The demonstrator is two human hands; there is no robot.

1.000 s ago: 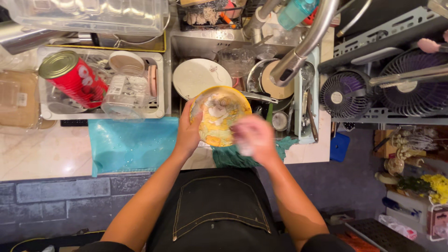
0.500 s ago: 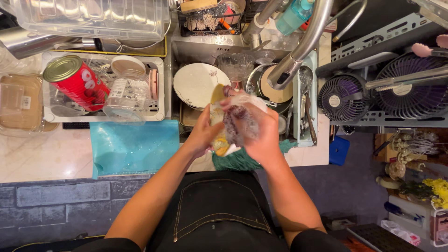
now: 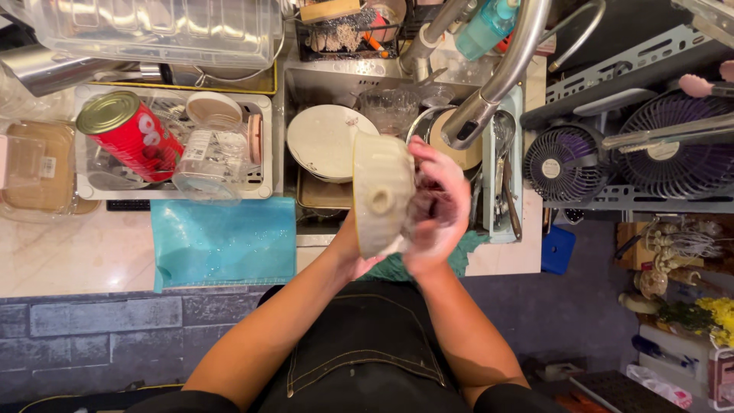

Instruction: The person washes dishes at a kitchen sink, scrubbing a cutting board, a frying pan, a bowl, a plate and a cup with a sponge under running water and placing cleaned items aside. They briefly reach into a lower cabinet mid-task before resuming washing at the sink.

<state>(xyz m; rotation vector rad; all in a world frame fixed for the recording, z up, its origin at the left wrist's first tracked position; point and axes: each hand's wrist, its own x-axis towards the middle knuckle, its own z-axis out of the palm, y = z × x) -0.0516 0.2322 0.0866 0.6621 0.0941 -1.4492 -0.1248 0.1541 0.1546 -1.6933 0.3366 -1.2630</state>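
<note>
Now the cream bowl [image 3: 381, 195] is up on edge just in front of the sink [image 3: 336, 80], its underside facing left. The left hand [image 3: 353, 256] grips its lower rim; the soapy right hand [image 3: 437, 206] cups its inner side.

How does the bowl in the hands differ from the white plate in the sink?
The bowl is held up on edge over the sink, underside facing the camera, between the left hand and the sudsy right hand; the white plate rests in the sink, untouched. The bowl is deep with a small foot; the plate is shallow and wide. The bowl looks beige, the plate whiter. Both are round dishes.
</note>
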